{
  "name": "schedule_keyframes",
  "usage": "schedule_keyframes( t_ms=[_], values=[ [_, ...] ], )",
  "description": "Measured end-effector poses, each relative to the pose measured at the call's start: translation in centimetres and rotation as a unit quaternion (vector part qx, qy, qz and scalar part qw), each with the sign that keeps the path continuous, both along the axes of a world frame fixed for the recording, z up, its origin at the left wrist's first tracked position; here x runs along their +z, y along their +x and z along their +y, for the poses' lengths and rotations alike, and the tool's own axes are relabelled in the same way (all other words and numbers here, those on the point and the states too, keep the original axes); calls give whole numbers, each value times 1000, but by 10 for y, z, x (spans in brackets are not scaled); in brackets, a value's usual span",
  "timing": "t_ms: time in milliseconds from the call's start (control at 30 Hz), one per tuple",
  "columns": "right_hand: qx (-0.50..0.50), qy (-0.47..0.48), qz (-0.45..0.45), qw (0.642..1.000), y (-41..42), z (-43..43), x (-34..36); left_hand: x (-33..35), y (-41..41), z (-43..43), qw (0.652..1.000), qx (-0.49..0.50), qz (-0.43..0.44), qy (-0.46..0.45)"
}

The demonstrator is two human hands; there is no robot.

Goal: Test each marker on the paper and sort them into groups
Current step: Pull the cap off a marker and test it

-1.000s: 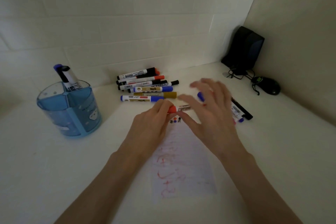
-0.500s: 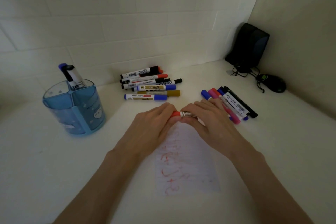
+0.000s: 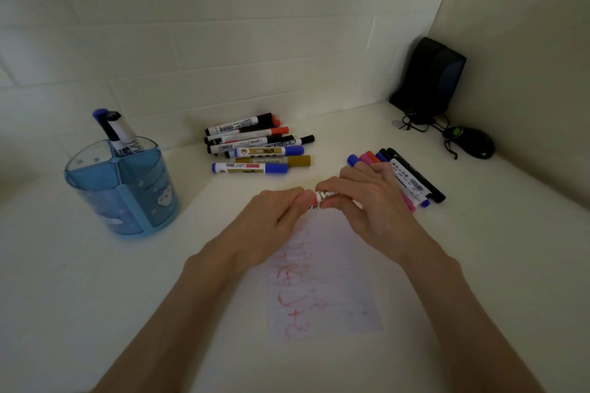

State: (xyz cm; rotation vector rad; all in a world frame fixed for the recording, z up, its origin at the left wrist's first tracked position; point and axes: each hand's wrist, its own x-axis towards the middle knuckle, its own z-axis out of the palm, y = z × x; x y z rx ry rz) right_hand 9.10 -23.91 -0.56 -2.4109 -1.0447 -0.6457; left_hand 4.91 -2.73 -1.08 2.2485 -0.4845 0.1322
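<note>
A red whiteboard marker [image 3: 323,196] lies level between both hands above the top edge of the paper [image 3: 325,284]. My left hand [image 3: 271,220] pinches its red cap end, which the fingers mostly hide. My right hand [image 3: 367,201] grips the white barrel. Red scribbles cover the paper. A pile of several markers [image 3: 255,147] lies behind the hands near the wall. A second group of markers [image 3: 405,175] lies to the right, partly hidden by my right hand.
A blue plastic pen holder [image 3: 124,188] with markers standing in it sits at the left. A black speaker [image 3: 427,76] stands in the back right corner, with a black mouse [image 3: 472,145] and tangled cable beside it. Tiled walls close the back and right.
My right hand, open and hovering over the marker a second ago, has come down and closed on its barrel. My left hand stays on the cap end.
</note>
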Motion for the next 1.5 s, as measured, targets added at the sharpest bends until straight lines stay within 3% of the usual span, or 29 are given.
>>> schedule_keyframes(
  t_ms=[267, 400, 567, 667, 833, 900, 1100, 1233, 1300, 1367, 1433, 1467, 1500],
  values=[
    [16, 21, 21, 999, 5, -1, -4, 5, 2, 2, 994, -28, 87, -66],
    [16, 12, 32, 999, 4, -1, -2, 6, 0, 1, 994, -15, 89, -55],
    [-19, -9, 28, 999, 6, -9, 1, 7, -2, -5, 989, 40, -48, 130],
    [-28, -21, 30, 999, 5, -10, 1, 9, -3, -7, 977, 34, -107, 183],
    [-8, -23, 46, 999, 1, -7, -2, 1, 1, -5, 959, 37, -95, 264],
    [6, -15, 34, 999, 2, -8, -3, -2, 2, -6, 968, 36, -83, 233],
    [3, 5, 20, 1000, 4, -12, -2, 0, 0, -8, 999, -26, -2, 22],
    [6, 11, 29, 999, 4, -12, 1, 0, 0, -7, 999, -23, 20, -16],
    [-58, 63, 46, 995, 6, -17, 5, -2, 0, -3, 999, -8, 24, -27],
    [-145, 249, 127, 949, 6, -19, 16, -3, 0, 0, 998, 15, 27, -58],
    [-159, 462, 336, 806, 0, -6, 28, -2, 0, -3, 996, 26, 26, -78],
    [-129, 504, 444, 729, -4, 2, 27, -2, 0, -7, 996, 23, 26, -78],
    [-98, 517, 509, 681, -9, 10, 24, -2, 1, -11, 997, 17, 25, -73]
  ],
)
